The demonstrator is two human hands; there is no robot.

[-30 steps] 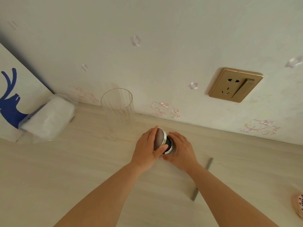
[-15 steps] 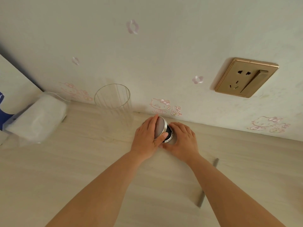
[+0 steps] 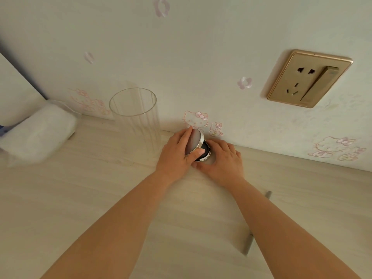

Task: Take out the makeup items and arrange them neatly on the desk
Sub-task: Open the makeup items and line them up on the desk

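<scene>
By wall, both hands [image 3: 201,156] grip compact [image 3: 196,144].

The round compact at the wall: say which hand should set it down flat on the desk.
Left, probably. The left hand already wraps its fingers and thumb around the tilted compact, while the right hand only cups beside its lower edge on the desk.

head view, seemingly close, facing down.
</scene>
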